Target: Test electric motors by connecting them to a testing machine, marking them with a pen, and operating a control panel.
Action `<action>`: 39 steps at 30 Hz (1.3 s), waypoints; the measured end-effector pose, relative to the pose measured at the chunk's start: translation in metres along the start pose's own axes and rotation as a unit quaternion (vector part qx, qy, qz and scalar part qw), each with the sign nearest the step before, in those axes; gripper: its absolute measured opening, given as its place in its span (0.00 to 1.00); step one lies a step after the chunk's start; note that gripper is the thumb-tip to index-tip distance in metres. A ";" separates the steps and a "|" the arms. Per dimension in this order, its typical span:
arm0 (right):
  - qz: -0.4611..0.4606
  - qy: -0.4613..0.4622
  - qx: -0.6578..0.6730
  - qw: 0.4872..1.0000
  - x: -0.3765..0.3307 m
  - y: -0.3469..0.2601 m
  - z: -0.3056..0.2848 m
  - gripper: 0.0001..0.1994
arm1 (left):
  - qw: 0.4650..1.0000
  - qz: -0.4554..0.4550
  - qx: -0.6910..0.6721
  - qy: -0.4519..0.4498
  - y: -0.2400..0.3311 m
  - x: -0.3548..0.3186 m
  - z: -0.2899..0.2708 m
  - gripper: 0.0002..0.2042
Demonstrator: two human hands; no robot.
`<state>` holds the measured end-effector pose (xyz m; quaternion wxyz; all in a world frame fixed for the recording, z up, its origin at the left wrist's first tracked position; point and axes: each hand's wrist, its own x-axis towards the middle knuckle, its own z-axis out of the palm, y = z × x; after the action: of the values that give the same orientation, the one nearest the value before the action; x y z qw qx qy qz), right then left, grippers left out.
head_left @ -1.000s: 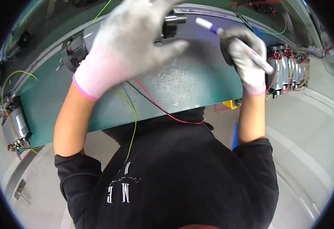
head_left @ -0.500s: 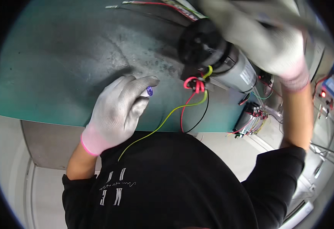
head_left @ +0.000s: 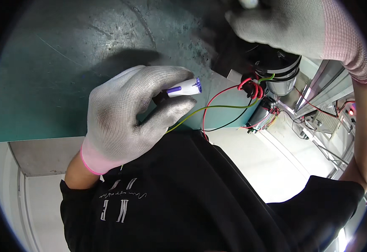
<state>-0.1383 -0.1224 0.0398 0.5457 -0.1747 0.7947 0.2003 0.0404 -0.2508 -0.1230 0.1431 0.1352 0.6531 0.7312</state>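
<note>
My left hand [head_left: 127,111], in a white-grey knitted glove with a pink cuff, is above the table's near edge. Between thumb and index finger it pinches a short white-and-purple marker cap [head_left: 185,88] with a purple clip. At the upper right, my gloved right hand [head_left: 282,27] is bent over a black-and-silver cylindrical motor [head_left: 283,86], hiding part of it. A white rounded end [head_left: 248,3] shows beside its thumb, cut off by the picture's top edge; what it belongs to is unclear. Red wire [head_left: 212,100] and yellow-green wire [head_left: 223,106] run from the motor toward me.
The green tabletop [head_left: 45,105] is scuffed and scratched. Farther right, past the motor, another wired cylinder [head_left: 259,115] lies near the table edge. Metal framing [head_left: 324,90] and a small red light [head_left: 351,112] are at the far right.
My left hand has shifted right and looks larger, with more of the cap showing. My right hand and the motor appear farther right; the whole view has shifted too.
</note>
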 end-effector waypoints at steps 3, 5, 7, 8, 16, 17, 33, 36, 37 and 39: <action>-0.025 0.024 0.004 0.999 -0.006 -0.001 0.003 0.12 | 1.000 0.003 0.009 0.002 -0.001 -0.001 0.001 0.14; -0.048 0.052 0.005 0.997 -0.007 0.001 0.007 0.13 | 1.000 0.005 0.009 0.007 -0.001 -0.001 0.001 0.14; -0.029 0.057 -0.018 0.998 -0.004 0.002 0.010 0.13 | 1.000 0.003 0.004 0.007 0.000 0.000 0.002 0.14; -0.025 0.048 -0.016 0.998 -0.003 0.003 0.010 0.13 | 1.000 0.006 -0.004 0.010 0.001 0.000 0.002 0.13; 0.006 0.015 0.006 1.000 -0.003 -0.002 -0.006 0.13 | 0.998 0.028 0.057 -0.003 -0.001 0.001 0.004 0.11; 0.012 0.011 0.010 1.000 -0.004 -0.002 -0.009 0.13 | 0.998 0.029 0.058 -0.003 -0.001 0.001 0.005 0.11; -0.221 0.307 0.284 0.881 -0.088 0.058 0.110 0.14 | 0.986 0.150 -0.061 0.025 0.037 0.024 0.071 0.17; -0.266 0.368 0.329 0.828 -0.097 0.070 0.149 0.14 | 0.987 0.161 -0.022 0.003 0.048 0.023 0.088 0.19; -0.276 0.386 0.343 0.810 -0.097 0.075 0.164 0.15 | 0.985 0.172 -0.010 -0.004 0.049 0.026 0.095 0.20; -0.284 0.419 0.376 0.776 -0.091 0.087 0.197 0.15 | 0.983 0.180 0.013 -0.031 0.046 0.031 0.105 0.21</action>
<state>0.0065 0.0579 0.0723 0.2127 -0.2401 0.8711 -0.3720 0.0511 -0.1477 -0.0649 0.0277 0.2747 0.6231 0.7318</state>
